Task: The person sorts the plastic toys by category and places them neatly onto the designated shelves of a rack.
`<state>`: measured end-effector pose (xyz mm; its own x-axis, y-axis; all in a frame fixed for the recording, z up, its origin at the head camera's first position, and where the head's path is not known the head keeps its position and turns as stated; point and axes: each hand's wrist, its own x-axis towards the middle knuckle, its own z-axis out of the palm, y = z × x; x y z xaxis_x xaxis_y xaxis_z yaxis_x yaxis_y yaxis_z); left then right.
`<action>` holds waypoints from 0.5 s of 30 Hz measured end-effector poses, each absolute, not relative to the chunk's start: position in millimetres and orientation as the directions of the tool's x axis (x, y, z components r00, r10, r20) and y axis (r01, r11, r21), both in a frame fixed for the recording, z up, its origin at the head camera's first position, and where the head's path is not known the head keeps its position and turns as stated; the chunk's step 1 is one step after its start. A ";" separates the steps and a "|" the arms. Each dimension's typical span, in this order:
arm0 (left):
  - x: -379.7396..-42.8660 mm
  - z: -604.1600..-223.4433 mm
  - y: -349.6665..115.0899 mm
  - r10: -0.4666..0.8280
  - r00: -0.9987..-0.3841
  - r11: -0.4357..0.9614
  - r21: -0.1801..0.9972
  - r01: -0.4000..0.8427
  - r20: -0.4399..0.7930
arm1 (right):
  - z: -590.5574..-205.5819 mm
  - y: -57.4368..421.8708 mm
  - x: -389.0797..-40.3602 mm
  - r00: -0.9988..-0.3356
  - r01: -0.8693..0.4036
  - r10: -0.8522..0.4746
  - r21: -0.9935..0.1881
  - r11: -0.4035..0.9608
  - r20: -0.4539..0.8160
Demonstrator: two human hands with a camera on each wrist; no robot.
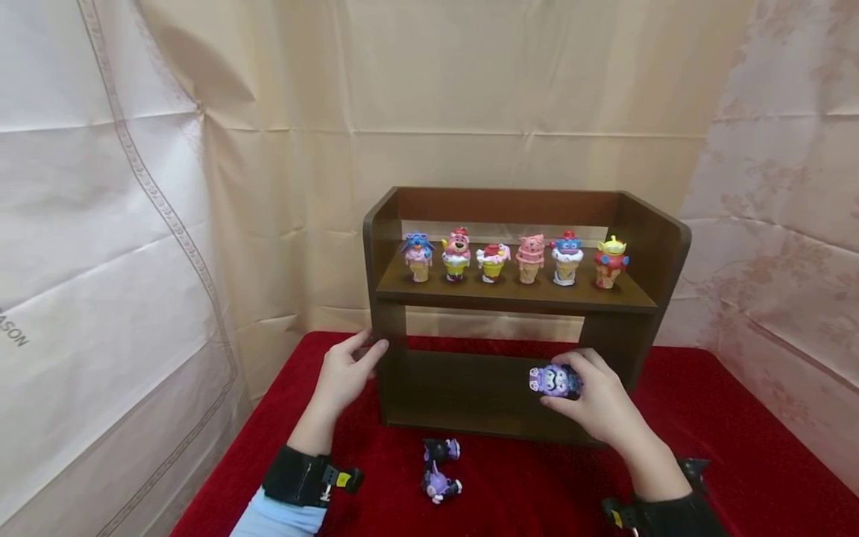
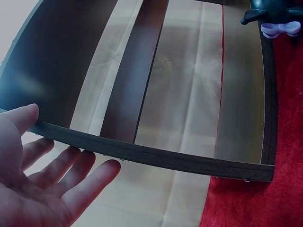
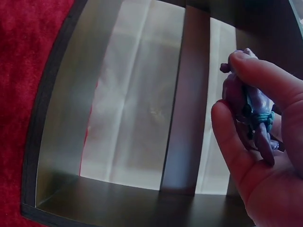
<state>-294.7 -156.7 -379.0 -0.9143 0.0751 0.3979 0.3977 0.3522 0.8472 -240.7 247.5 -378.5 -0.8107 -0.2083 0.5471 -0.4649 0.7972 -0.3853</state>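
Note:
My right hand (image 1: 600, 403) pinches a small purple figurine (image 1: 555, 380) between thumb and fingers, in front of the lower level of a dark brown two-tier shelf (image 1: 517, 300). In the right wrist view this purple figurine (image 3: 258, 101) shows a teal band and lies between thumb and fingers. My left hand (image 1: 345, 373) is at the shelf's left side panel, its fingers loosely extended. From the left wrist, the thumb lies over the panel's front edge (image 2: 156, 153) and the other fingers reach along its outer side.
Several ice-cream-cone character figurines (image 1: 530, 259) stand in a row on the upper board. On the red cloth (image 1: 510, 485) before the shelf lie a black-and-purple figurine (image 1: 439, 450) and a purple one (image 1: 438, 483). A dark object (image 1: 693, 470) sits beside the right wrist. Pale curtains (image 1: 282, 186) hang behind.

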 end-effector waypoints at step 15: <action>-294.4 -379.1 -155.8 0.065 -0.919 0.367 0.847 0.385 0.389 | -370.9 222.7 -274.1 -0.761 -0.550 -0.376 -0.218 0.806 0.528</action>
